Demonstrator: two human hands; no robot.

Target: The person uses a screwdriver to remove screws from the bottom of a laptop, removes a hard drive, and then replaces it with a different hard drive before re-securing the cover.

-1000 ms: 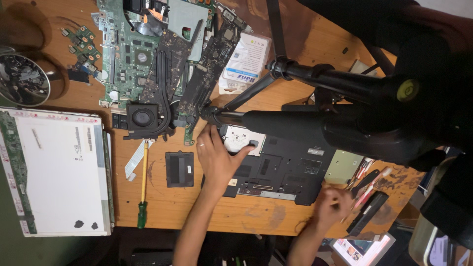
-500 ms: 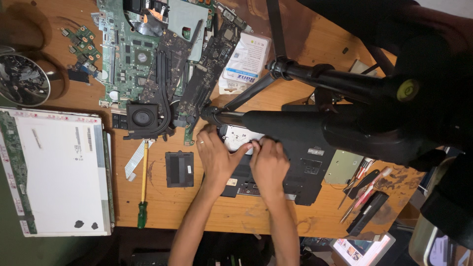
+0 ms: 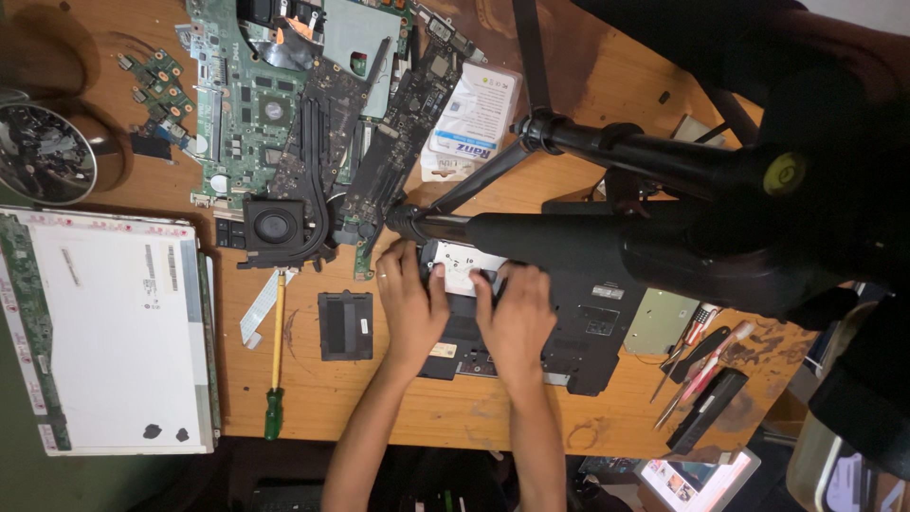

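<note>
1. My right hand point(image 3: 517, 318) has come over from the tools at the table's point(image 3: 607, 104) edge since a second ago.
2. Both hands, left hand point(image 3: 412, 303) included, press flat, fingers spread, on the silver drive point(image 3: 463, 270).
3. The drive sits in the black laptop base point(image 3: 578, 327); a screwdriver point(image 3: 276, 365) lies left of it.

black laptop base point(image 3: 578, 332), green circuit board point(image 3: 256, 104), green-handled screwdriver point(image 3: 275, 379)

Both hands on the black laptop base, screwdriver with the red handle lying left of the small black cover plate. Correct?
Not quite: the head view shows the screwdriver has a green handle, not red. The rest holds: left hand and right hand both rest on the black laptop base, and the screwdriver lies left of the small black cover plate.
</note>
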